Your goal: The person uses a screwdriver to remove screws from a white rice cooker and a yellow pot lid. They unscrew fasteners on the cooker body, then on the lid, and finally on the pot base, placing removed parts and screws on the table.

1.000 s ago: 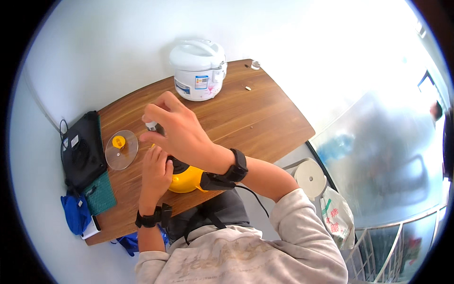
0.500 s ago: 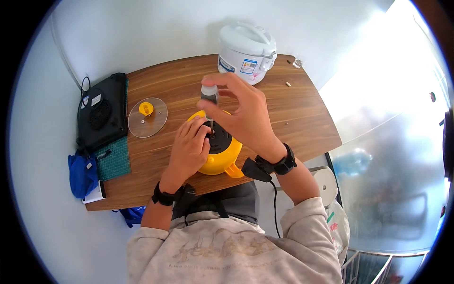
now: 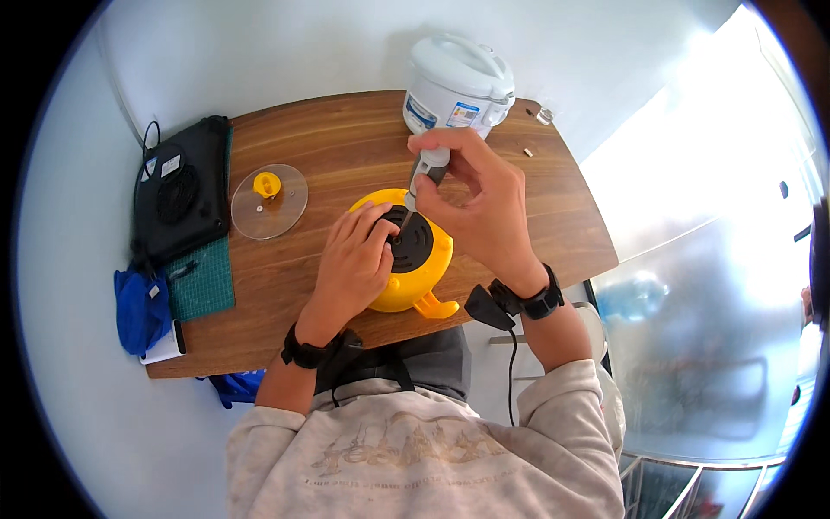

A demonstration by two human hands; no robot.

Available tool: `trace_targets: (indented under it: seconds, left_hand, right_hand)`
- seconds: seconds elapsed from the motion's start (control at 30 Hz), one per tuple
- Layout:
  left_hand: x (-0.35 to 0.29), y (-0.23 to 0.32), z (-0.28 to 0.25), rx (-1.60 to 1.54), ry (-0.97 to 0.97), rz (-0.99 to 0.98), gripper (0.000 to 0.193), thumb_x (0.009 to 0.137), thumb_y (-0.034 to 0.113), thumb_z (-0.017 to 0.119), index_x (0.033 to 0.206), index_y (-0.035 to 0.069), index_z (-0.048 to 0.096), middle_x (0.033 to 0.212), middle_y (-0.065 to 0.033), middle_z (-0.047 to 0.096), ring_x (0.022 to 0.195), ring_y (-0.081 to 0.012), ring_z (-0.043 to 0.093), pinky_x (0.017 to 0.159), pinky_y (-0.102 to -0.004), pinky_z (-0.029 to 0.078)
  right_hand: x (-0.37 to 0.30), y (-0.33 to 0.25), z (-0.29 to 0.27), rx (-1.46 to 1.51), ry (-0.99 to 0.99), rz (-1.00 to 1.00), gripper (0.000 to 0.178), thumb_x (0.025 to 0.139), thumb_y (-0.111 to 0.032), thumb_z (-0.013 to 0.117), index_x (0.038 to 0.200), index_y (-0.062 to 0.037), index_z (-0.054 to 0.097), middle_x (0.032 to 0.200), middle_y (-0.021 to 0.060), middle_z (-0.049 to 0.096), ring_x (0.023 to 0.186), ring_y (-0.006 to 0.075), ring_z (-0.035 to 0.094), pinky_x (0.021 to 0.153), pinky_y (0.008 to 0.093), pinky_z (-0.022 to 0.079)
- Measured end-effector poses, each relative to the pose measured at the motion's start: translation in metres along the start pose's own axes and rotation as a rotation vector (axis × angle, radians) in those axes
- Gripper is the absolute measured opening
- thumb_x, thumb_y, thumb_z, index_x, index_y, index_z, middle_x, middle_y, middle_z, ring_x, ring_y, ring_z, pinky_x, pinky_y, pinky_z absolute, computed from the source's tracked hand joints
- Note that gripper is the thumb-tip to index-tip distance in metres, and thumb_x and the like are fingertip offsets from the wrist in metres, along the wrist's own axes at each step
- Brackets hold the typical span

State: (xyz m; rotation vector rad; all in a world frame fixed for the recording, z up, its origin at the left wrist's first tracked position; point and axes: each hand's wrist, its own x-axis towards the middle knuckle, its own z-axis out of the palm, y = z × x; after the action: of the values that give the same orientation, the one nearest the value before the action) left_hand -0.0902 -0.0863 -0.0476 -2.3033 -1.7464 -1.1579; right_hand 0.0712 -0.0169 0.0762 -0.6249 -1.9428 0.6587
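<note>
A yellow pot point(image 3: 418, 284) lies bottom up on the table, its black vented base point(image 3: 415, 251) facing me and its handle pointing near right. My right hand point(image 3: 491, 203) grips the grey and white handle of a screwdriver point(image 3: 420, 183) between thumb and fingers. The screwdriver slants, its top leaning right, and its thin shaft runs down to the middle of the base. My left hand point(image 3: 350, 266) rests over the left side of the pot, fingers bent onto the base beside the screwdriver's tip. Those fingers hide the exact spot where the tip meets the base.
A glass lid point(image 3: 290, 208) with a yellow knob lies left of the pot. Farther left, a black appliance point(image 3: 156, 212) rests on a green cutting mat point(image 3: 212, 281) near a blue pouch point(image 3: 143, 311). A white rice cooker point(image 3: 458, 78) stands at the back, with small bits to its right.
The screwdriver has gone from nearly upright to leaning right at its top, as my right hand shifted right. My left hand stays on the pot. The whole view has shifted slightly.
</note>
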Motion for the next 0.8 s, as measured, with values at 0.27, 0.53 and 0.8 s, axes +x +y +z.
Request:
trace_targets:
  seconds: [0.27, 0.53, 0.8]
  left_hand:
    - [-0.002, -0.002, 0.001, -0.002, 0.015, 0.007, 0.019, 0.088, 0.002, 0.059, 0.107, 0.007, 0.058, 0.134, -0.0131, 0.057, 0.131, -0.033, 0.05, 0.113, -0.0473, 0.038]
    - [-0.002, -0.003, 0.004, -0.01, 0.024, 0.02, 0.019, 0.088, 0.002, 0.059, 0.106, 0.007, 0.057, 0.133, -0.0125, 0.058, 0.129, -0.0327, 0.051, 0.112, -0.0465, 0.038]
    - [-0.004, -0.007, 0.004, 0.006, -0.069, -0.008, 0.02, 0.096, 0.011, 0.056, 0.115, 0.009, 0.057, 0.141, -0.0131, 0.053, 0.137, -0.032, 0.046, 0.119, -0.0482, 0.033]
  right_hand:
    - [-0.003, -0.005, 0.005, -0.074, 0.01, -0.066, 0.032, 0.08, -0.006, 0.083, 0.108, -0.0055, 0.068, 0.104, 0.01, 0.071, 0.086, 0.0209, 0.071, 0.074, 0.0303, 0.056]
    - [0.005, 0.005, 0.008, 0.11, -0.021, -0.062, 0.036, 0.079, -0.006, 0.083, 0.109, -0.0063, 0.064, 0.108, 0.0107, 0.072, 0.087, 0.0211, 0.07, 0.08, 0.0301, 0.057]
    - [0.002, 0.01, 0.002, -0.015, 0.019, -0.089, 0.036, 0.077, -0.011, 0.086, 0.107, -0.006, 0.065, 0.107, 0.0093, 0.071, 0.092, 0.0232, 0.07, 0.084, 0.0315, 0.057]
